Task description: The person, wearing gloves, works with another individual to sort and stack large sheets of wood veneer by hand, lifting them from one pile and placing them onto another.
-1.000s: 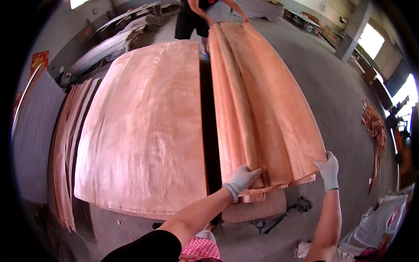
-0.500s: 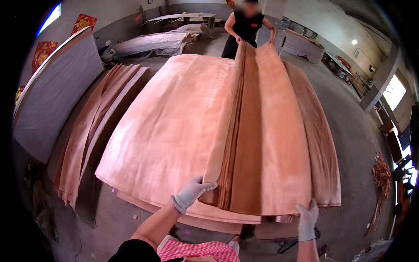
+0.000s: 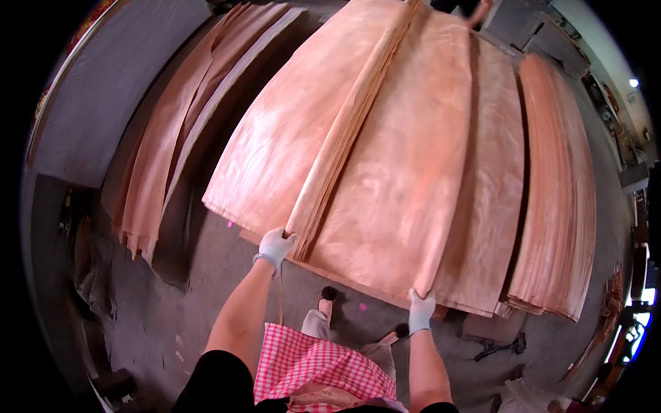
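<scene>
Hands [image 3: 276, 246] gripping veneer [image 3: 396, 199], its top partly cropped, co-worker [image 3: 480, 11] mostly cut off

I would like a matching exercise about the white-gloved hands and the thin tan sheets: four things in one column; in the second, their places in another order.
Things
1. White-gloved left hand
2. White-gloved right hand
3. Pink-and-white checked cloth
4. Narrow stack of thin reddish-tan sheets

Places
A. Between the person's forearms
B. At the near end of a raised ridge of tan sheets
C. Right of the wide tan pile, across a dark gap
D. At the near right corner of the tan top sheet

Right pairs: 1B, 2D, 3A, 4C
</scene>
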Demonstrator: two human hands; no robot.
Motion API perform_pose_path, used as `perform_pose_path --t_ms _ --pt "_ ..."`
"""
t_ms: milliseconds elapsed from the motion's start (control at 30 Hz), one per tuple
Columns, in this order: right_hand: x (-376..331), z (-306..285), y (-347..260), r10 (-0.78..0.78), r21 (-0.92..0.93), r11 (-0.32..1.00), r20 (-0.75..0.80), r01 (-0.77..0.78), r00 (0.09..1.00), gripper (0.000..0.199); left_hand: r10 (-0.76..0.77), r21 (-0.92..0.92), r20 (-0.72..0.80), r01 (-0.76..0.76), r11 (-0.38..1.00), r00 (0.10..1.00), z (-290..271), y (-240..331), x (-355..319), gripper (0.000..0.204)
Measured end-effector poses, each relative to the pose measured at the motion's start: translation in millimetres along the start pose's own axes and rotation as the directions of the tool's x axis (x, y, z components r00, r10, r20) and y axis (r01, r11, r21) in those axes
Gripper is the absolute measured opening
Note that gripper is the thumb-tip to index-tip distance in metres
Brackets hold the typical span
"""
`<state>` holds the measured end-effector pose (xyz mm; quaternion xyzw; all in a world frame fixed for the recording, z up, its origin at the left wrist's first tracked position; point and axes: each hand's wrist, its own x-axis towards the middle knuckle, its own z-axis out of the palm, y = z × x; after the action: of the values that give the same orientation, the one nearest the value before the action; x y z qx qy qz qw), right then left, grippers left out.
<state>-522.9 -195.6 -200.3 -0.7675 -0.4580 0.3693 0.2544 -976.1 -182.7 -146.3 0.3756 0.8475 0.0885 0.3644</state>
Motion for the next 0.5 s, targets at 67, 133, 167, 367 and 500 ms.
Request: perform_pose_path --t_ms 67,133,167,367,500 --pt "-1.4 10.0 -0.3 0.006 -0.242 0.970 -0.057 -0.020 0.998 0.059 0.123 0.203 -0.419 -0.040 0.978 0.900 14.4 -26.0 5.4 0.064" --pt "-34.7 21.0 -50.2 -0.070 -0.566 0.824 -0.046 0.032 0.996 0.080 0.135 0.210 -0.501 -0.032 0.977 0.855 16.2 -48.3 -11.5 0.077" --pt "-31.3 17.2 -53.4 -0.217 -0.627 0.764 -0.024 0.154 0.976 0.081 0.128 0.071 -0.374 -0.109 0.991 0.919 22.4 -11.8 -21.7 0.083" --pt "2.4 72.3 -53.6 -0.419 -0.701 0.503 0.315 0.506 0.852 0.079 -0.037 -0.046 -0.192 0.029 0.999 0.981 48.0 14.8 -16.6 0.087" --pt "-1.3 86.8 -63.6 -0.312 -0.671 0.604 0.298 0.430 0.902 0.081 -0.084 -0.178 -0.095 0.066 0.982 0.992 40.0 7.3 -12.2 0.070"
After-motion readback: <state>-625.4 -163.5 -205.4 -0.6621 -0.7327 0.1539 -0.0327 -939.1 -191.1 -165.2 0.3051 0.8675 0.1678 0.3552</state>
